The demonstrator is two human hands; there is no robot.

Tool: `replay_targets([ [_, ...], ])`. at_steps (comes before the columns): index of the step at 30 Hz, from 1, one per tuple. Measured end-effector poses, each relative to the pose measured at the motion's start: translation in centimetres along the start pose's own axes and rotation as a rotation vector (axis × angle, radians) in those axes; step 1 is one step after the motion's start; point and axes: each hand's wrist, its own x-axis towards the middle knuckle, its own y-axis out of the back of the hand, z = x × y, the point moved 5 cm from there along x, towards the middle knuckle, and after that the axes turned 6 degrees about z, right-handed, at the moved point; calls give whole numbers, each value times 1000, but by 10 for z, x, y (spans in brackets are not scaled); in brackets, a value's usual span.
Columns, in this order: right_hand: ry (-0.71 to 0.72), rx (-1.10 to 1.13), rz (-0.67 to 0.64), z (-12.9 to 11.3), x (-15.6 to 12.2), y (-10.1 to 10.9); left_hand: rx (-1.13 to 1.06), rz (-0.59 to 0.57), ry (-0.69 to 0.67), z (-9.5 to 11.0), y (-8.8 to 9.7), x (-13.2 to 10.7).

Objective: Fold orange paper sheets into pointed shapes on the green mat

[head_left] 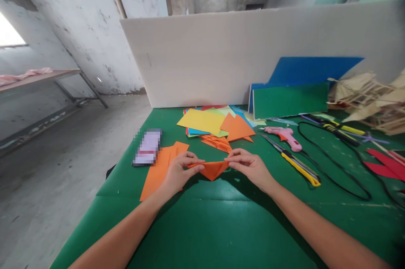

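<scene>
Folding step apparently in hand: left hand [181,172] and right hand [251,167] each pinch an upper end of the folded orange paper [214,169] over the green table [202,231]; next move likely calls for an even, aligned crease.

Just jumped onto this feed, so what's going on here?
A person's left hand and right hand pinch opposite ends of a folded orange paper piece above a green-covered table. Flat orange paper sheets lie near the left hand. Beyond are a yellow paper sheet and folded orange pieces; a pink glue gun lies to the right.
</scene>
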Motion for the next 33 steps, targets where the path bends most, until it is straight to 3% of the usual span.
replay_targets([
  [9,-169,44,-9,7,-4,1,-201,124,228,-4,4,-3],
  [14,-192,69,-190,6,-12,-14,-369,191,241,-4,2,-4],
  [18,-254,141,-396,0,-24,-31,-575,237,332,-8,-4,-7],
  [21,-235,205,-486,-6,-28,-39,-694,160,397,-7,-14,-9],
  [27,-250,258,-244,-2,-16,-32,-640,-110,453,-1,-36,-18],
  [33,-282,296,-270,-3,-18,-38,-634,-295,426,4,-52,-27],
])
